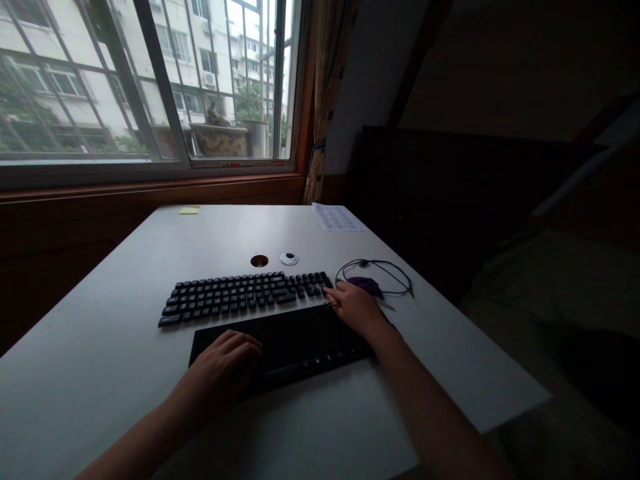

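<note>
A black keyboard [295,337] lies on the white table in front of me, its key field mostly bare and dark, with some keys along the near edge. My left hand [233,350] rests on its left part, fingers curled over it, thumb hidden. Beyond it, loose black keycaps [240,293] are laid out in keyboard-like rows. My right hand [353,307] is at the right end of these rows, above the keyboard's far right corner. Its fingers are pinched together, the index reaching toward the last keycaps. Something thin shows at the fingertips, too small to name.
Right of the keycaps lie a purple cloth-like item [366,287] and a looped black cable [400,273]. Farther back are a round hole [259,261], a white ring-shaped cover [289,259], a printed sheet [337,218] and yellow notes [189,210]. A window [225,87] stands behind.
</note>
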A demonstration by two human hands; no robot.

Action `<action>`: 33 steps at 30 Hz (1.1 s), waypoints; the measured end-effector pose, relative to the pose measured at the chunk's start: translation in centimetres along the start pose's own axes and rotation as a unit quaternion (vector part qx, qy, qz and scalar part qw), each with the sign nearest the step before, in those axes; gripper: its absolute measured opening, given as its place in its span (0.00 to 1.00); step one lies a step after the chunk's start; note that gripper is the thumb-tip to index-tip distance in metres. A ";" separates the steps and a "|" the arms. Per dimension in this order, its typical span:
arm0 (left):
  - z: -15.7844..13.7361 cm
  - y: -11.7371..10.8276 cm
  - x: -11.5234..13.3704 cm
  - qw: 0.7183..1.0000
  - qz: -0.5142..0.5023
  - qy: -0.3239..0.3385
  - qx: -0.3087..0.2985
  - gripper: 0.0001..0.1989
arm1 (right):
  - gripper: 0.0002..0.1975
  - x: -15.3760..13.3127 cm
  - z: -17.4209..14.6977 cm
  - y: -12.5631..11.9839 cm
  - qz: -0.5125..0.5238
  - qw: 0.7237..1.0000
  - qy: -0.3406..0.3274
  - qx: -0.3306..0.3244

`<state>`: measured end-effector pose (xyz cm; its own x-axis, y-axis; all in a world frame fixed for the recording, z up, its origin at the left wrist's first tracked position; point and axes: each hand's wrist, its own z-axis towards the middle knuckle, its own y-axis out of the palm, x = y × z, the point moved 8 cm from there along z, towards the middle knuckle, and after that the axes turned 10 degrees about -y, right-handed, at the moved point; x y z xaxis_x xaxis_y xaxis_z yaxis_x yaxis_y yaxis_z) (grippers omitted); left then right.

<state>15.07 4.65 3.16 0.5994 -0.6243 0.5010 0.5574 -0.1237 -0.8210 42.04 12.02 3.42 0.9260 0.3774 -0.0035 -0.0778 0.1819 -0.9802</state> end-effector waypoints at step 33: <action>0.0 0.5 -0.8 1.000 0.017 0.007 -0.015 0.09 | 0.16 8.4 -17.8 -5.1 0.376 0.827 0.369 0.196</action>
<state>14.90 5.13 2.30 0.6097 -0.6393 0.4686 0.5185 -0.1254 -0.8458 56.77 -1.91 4.85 0.5233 -0.1137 -0.8446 -0.7140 0.4826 -0.5073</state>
